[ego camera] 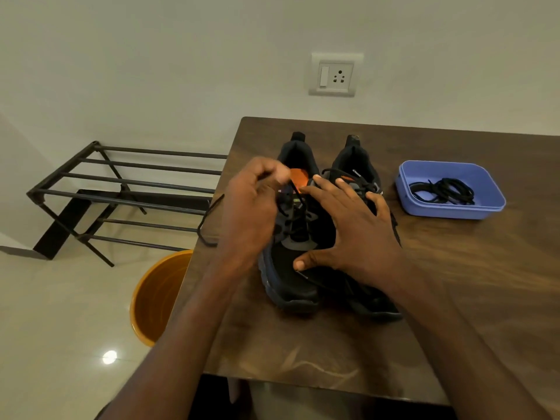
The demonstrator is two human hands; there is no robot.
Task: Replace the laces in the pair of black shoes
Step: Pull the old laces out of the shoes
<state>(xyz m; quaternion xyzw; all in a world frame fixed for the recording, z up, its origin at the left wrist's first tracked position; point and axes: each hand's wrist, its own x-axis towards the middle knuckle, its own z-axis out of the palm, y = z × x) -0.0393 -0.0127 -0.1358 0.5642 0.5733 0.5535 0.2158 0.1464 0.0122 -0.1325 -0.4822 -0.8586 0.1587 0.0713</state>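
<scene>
Two black shoes stand side by side on the brown table (454, 298), toes towards me. The left shoe (292, 280) has an orange insole and a black lace (295, 204) partly threaded. My left hand (251, 213) pinches that lace above the shoe's tongue. One end of the lace loops over the table's left edge. My right hand (357, 234) lies spread with straight fingers across both shoes, thumb on the left shoe's toe area. The right shoe (357, 165) is largely hidden under it. A blue tray (491, 204) at the right holds coiled black laces (442, 192).
An orange bucket (157, 295) stands on the floor by the table's left edge. A black metal shoe rack (121, 189) stands against the wall on the left. A wall socket (335, 74) is above the table.
</scene>
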